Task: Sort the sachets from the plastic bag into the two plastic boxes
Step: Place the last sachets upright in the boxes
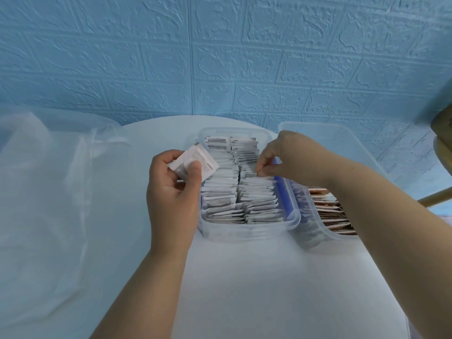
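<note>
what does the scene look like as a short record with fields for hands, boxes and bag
left hand: holds a loose white sachet beside the left box
right hand: pinches the top of a filed sachet in the left box's right row
left box: clear, two packed rows of white sachets
right box: clear, brown sachets, partly hidden by the right arm
plastic bag: clear, lying left on the white table

The wall (pixel 220 57) is showing pale blue in an embossed brick pattern. White-grey sachets (pixel 244 192) are filling one clear box (pixel 247 233), brown sachets (pixel 330 212) the other box (pixel 325 135); the bench (pixel 269 277) is looking white.
</note>
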